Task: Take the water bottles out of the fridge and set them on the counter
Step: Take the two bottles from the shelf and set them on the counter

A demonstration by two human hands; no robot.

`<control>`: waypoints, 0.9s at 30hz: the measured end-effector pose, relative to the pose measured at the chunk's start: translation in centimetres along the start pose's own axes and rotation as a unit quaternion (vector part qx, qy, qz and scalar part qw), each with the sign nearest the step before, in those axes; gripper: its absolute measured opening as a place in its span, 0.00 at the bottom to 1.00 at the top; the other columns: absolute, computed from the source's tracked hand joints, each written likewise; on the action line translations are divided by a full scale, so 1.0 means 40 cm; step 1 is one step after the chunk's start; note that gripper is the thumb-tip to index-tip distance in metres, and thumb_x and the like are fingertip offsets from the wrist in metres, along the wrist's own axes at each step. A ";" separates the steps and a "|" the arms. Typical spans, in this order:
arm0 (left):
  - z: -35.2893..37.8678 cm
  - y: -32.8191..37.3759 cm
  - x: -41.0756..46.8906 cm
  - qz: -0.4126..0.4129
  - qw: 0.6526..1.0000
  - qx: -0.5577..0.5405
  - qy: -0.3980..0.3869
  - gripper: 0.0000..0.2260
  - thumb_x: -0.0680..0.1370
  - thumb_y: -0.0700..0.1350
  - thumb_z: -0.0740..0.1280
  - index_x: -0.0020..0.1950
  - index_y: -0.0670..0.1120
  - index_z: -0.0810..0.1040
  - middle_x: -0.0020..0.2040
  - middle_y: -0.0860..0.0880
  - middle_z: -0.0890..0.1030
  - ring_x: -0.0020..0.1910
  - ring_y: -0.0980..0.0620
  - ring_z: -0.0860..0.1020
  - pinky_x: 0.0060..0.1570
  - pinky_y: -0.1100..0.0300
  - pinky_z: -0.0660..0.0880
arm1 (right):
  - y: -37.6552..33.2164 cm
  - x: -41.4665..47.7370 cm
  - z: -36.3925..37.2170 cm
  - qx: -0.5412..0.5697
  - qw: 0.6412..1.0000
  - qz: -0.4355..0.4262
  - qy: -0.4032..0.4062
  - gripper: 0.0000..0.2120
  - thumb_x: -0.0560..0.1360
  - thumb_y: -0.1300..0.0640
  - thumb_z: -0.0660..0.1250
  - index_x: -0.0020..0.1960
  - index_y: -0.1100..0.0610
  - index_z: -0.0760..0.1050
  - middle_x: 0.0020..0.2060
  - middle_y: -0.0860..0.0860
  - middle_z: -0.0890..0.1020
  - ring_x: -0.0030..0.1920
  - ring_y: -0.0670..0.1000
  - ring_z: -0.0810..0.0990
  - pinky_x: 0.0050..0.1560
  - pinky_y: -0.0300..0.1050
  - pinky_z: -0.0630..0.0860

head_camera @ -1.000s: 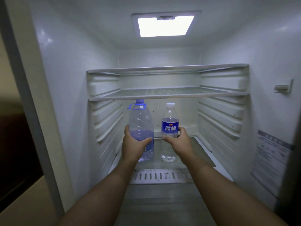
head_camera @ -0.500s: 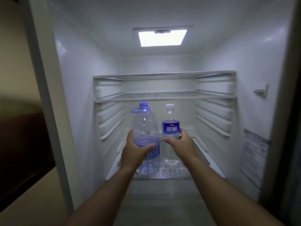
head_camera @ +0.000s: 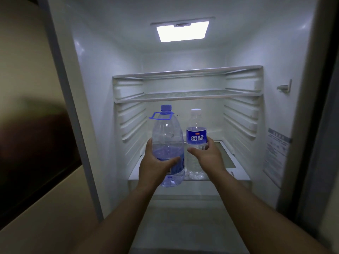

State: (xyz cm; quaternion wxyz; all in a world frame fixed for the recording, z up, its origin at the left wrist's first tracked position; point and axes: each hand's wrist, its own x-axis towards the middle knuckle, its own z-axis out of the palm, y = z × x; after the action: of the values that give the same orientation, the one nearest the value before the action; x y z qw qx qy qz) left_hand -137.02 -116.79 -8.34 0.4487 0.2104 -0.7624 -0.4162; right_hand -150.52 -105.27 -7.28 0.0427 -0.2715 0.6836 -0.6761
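Observation:
I look into an open white fridge (head_camera: 95,92). My left hand (head_camera: 156,165) grips a large clear water bottle (head_camera: 167,136) with a blue cap and a blue carry handle, partly filled. My right hand (head_camera: 207,158) grips a slimmer clear water bottle (head_camera: 196,138) with a white cap and a blue label. Both bottles are upright, side by side, over the front edge of the lower glass shelf (head_camera: 227,158). Whether they rest on the shelf or hang above it I cannot tell.
Two bare glass shelves (head_camera: 187,96) sit above the bottles, under a lit ceiling lamp (head_camera: 181,32). A sticker (head_camera: 275,153) and a small switch (head_camera: 284,87) are on the right wall. A beige and dark cabinet front (head_camera: 33,143) stands left of the fridge frame.
Both hands have drawn the two bottles toward me, from deeper on the lower shelf to its front edge. The view has pulled back from the fridge.

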 end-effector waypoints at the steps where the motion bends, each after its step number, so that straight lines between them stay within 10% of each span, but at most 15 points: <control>1: -0.004 0.005 -0.010 0.003 1.000 -0.003 0.001 0.41 0.61 0.57 0.80 0.70 0.57 0.66 0.58 0.56 0.78 0.56 0.52 0.80 0.52 0.54 0.82 | -0.005 -0.010 -0.004 -0.001 1.000 -0.001 0.000 0.31 0.72 0.54 0.77 0.71 0.51 0.68 0.57 0.47 0.77 0.55 0.50 0.76 0.55 0.48 0.74; 7: -0.037 0.014 -0.061 0.022 0.999 -0.025 -0.023 0.40 0.62 0.54 0.81 0.69 0.58 0.66 0.60 0.54 0.78 0.57 0.52 0.80 0.53 0.51 0.82 | -0.052 -0.087 -0.042 -0.011 1.000 -0.019 0.008 0.27 0.73 0.56 0.76 0.68 0.51 0.70 0.53 0.45 0.76 0.50 0.46 0.76 0.49 0.42 0.71; 12: -0.070 0.026 -0.092 0.041 0.997 -0.044 -0.039 0.40 0.62 0.46 0.84 0.64 0.61 0.64 0.54 0.62 0.76 0.51 0.60 0.78 0.45 0.73 0.74 | -0.102 -0.172 -0.087 -0.017 0.999 -0.037 0.028 0.26 0.71 0.56 0.77 0.67 0.50 0.72 0.54 0.45 0.81 0.54 0.48 0.81 0.50 0.42 0.75; 27: -0.115 0.084 -0.232 -0.009 0.945 -0.236 -0.228 0.44 0.49 0.55 0.79 0.63 0.68 0.69 0.48 0.57 0.84 0.46 0.59 0.84 0.42 0.64 0.79 | -0.262 -0.560 -0.212 -0.104 0.985 -0.029 0.136 0.23 0.70 0.58 0.78 0.63 0.46 0.77 0.51 0.43 0.86 0.50 0.41 0.84 0.51 0.39 0.80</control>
State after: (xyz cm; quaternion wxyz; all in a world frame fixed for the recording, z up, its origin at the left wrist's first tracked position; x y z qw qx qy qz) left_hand -128.18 -110.49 -9.17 0.2958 0.0046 -0.7227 -0.6246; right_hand -131.83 -87.39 -3.57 -0.0984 -0.1996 0.7417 -0.6327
